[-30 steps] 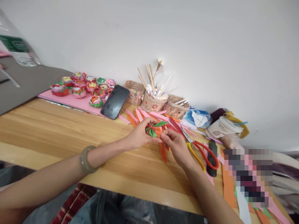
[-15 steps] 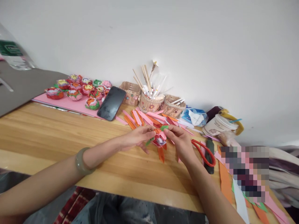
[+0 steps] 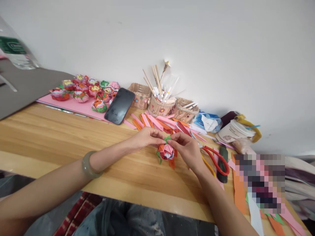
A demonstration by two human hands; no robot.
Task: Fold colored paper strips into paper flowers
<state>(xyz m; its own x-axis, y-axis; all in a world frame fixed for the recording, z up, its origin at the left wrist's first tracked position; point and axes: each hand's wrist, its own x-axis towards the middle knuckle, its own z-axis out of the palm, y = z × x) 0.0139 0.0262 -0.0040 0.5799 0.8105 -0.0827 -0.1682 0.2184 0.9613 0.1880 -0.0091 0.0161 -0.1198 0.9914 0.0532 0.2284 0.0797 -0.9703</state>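
Note:
Between my two hands is a folded paper flower (image 3: 166, 152) with pink, orange and white petals and green paper at its edges. My left hand (image 3: 149, 137) pinches its far left side, thumb and fingers closed near a green paper tip (image 3: 167, 139). From the right, my right hand (image 3: 186, 147) pinches the same green tip with thumb and forefinger. The flower hangs just above the wooden table, its open centre tilted towards me. Behind my hands lies a pile of folded pink and orange paper strips (image 3: 157, 122). Red-handled scissors (image 3: 218, 161) lie right of my right hand.
Finished paper flowers (image 3: 80, 96) crowd a pink sheet at the left, beside a black phone (image 3: 119, 105). Small decorated baskets (image 3: 161, 107) line the wall. A tissue pack (image 3: 206, 121), a white cup (image 3: 235, 131), a dark green tube-like object (image 3: 222, 164) and loose paper strips (image 3: 240, 183) are at the right.
My hands have come closer together at the flower's far side, and the green tip is now folded upright between my fingers. The view has shifted slightly, uncovering the scissors' yellow inner handle.

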